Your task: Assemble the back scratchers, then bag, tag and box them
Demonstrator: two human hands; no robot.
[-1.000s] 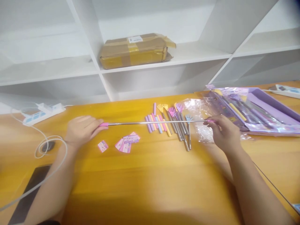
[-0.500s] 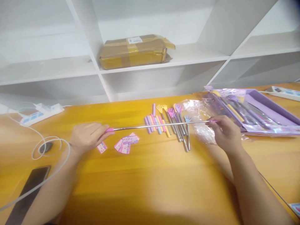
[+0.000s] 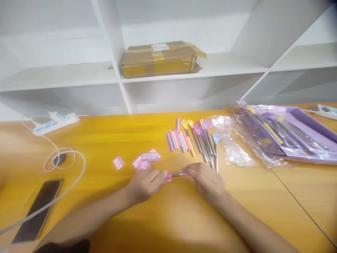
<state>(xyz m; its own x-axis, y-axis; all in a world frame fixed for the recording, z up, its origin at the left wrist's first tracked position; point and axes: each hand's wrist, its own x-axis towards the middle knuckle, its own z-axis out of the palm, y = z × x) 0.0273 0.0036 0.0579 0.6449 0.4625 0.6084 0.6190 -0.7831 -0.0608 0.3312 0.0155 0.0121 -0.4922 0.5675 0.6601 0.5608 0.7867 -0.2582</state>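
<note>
Between my hands is a telescopic back scratcher (image 3: 177, 175), collapsed to a short metal shaft. My left hand (image 3: 147, 184) is closed around its pink handle. My right hand (image 3: 206, 181) pinches the pink end opposite, and its fingers mostly hide that end. Just beyond lie several hand-shaped back scratchers (image 3: 202, 140) in yellow, pink, purple and blue on metal rods. Left of them, several coloured handle sleeves (image 3: 180, 140) are lined up side by side. Small pink printed cards (image 3: 147, 159) overlap behind my left hand, and a single card (image 3: 118, 162) lies apart from them.
A purple box (image 3: 310, 123) with wrapped back scratchers stands at right, with clear plastic bags (image 3: 234, 147) beside it. At left are a phone (image 3: 38, 212), a white cable (image 3: 81, 172) and a power strip (image 3: 56, 123). On the shelf behind sits a taped carton (image 3: 160, 59).
My hands have come together from far apart, so the back scratcher's long drawn-out shaft is now pushed short. Both hands are now lower and nearer to me over the table.
</note>
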